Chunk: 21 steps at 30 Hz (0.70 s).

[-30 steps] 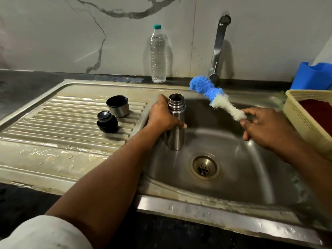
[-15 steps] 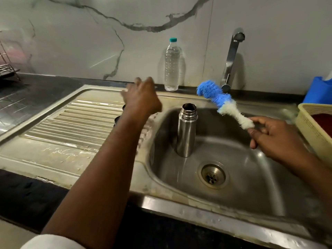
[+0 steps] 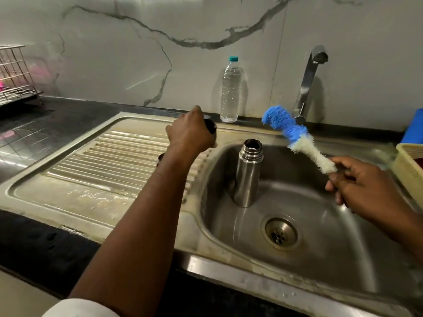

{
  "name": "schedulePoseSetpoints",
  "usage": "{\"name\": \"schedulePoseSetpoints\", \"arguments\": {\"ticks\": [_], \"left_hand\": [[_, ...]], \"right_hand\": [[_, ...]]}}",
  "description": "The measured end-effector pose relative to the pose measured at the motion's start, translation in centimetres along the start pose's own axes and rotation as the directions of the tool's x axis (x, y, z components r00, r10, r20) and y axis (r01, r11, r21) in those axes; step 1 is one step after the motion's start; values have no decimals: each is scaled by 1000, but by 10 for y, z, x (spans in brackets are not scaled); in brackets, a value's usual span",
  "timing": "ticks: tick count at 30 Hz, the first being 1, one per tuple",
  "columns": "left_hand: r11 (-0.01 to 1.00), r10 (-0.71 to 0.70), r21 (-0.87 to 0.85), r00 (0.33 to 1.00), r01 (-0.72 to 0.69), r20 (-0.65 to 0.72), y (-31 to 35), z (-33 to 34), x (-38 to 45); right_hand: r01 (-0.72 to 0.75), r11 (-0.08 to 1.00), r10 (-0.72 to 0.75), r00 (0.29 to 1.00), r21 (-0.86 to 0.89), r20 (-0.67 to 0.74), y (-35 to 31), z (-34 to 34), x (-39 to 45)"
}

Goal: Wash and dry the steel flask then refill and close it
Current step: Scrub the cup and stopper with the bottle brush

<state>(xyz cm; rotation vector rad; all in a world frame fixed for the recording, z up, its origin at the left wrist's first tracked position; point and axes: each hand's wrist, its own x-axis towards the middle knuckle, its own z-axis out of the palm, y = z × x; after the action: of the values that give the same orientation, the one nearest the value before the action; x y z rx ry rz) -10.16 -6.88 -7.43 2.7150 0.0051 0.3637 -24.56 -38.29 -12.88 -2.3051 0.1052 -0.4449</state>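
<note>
A small dark round cap piece is held lifted in the curled left hand over the ribbed draining board, judged ready for washing. The blue-and-white fluffy bottle brush is gripped by its handle in the right hand, bristles raised clear. The open steel flask is left standing upright in the steel sink, freeing both hands

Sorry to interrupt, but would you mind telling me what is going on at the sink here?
A person is washing a steel flask, which stands open and upright in the sink. The right hand holds a bottle brush above the basin. The left hand has lifted a dark flask lid over the drainboard. The tap looks off.
</note>
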Motion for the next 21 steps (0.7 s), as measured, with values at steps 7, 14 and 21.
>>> {"name": "schedulePoseSetpoints", "arguments": {"ticks": [7,14,21], "left_hand": [[569,90,-821,988,53,126,47,2,-22],[146,190,-945,929,294,318,90,44,-43],[-89,145,-915,914,393,379,87,53,-31]], "right_hand": [[16,970,-12,1000,244,-18,-15,-11,1],[66,914,-62,998,400,-25,-25,-43,-1],[43,953,-16,995,301,-94,-22,-27,-1]]}}
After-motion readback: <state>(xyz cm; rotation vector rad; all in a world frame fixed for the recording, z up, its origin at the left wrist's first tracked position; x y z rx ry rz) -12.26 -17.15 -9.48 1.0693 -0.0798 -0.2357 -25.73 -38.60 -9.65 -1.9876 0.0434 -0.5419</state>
